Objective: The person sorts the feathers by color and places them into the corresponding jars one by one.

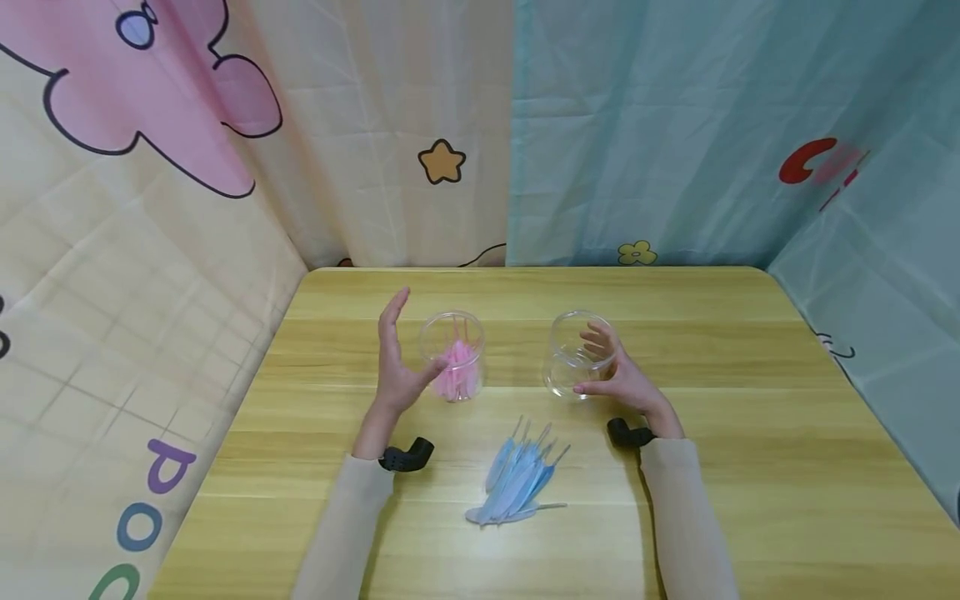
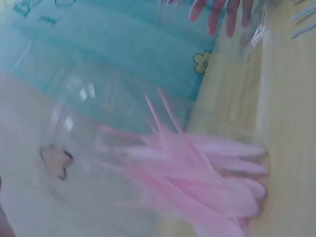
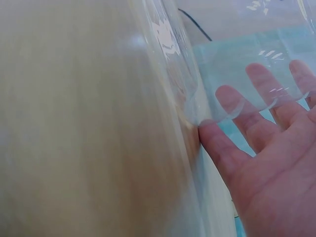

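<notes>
A clear cup [image 1: 483,367] with pink feathers [image 1: 459,372] in it stands left of the table's middle. Just left of this cup is my left hand [image 1: 397,375], thumb and fingers spread wide; its thumb overlaps the cup's near side, and whether they touch is hard to tell. To the right stands a second clear cup [image 1: 558,371], with nothing seen inside. My right hand [image 1: 622,373] holds this one from its right side, fingers round the far wall and thumb low in front. In the right wrist view, fingertips [image 3: 229,98] show through the clear wall.
Blue feathers [image 1: 517,479] lie in a loose pile on the wooden table [image 1: 750,500], between the forearms and nearer to me than both cups. Patterned curtains [image 1: 637,125] hang behind the table and along its sides. A black band with a mount sits on each wrist.
</notes>
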`<action>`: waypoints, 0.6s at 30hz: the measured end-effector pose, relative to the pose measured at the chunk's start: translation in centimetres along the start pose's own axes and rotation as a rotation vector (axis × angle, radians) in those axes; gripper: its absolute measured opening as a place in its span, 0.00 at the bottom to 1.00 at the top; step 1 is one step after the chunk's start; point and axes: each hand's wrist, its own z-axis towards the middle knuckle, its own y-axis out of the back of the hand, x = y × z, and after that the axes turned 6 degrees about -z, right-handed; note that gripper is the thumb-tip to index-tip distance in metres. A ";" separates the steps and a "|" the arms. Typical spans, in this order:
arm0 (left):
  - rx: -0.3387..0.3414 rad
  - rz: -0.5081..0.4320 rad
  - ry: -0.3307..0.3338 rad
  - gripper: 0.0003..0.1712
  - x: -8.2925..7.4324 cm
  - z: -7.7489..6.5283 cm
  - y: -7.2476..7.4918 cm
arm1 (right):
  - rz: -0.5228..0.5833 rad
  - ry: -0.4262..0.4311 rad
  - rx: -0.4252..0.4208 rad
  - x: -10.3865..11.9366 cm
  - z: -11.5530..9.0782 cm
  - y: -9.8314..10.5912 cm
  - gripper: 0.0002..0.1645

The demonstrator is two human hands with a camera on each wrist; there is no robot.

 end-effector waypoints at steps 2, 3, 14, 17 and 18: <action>-0.040 0.130 -0.172 0.44 -1.1 0.2 -1.4 | 0.005 0.003 0.003 0.0 0.0 0.0 0.59; -0.024 0.184 -0.227 0.36 -1.6 0.1 -2.2 | 0.008 0.006 0.005 0.0 0.0 0.0 0.59; 0.783 0.654 0.348 0.25 -2.6 -5.1 -9.6 | 0.005 0.008 -0.005 -0.1 0.1 0.1 0.59; 0.853 0.725 0.387 0.27 -2.3 -6.0 -10.5 | 0.011 0.001 -0.002 -0.1 -0.1 0.1 0.59; 0.866 0.732 0.394 0.27 -2.3 -6.3 -10.6 | 0.013 -0.004 0.000 -0.1 -0.1 0.1 0.59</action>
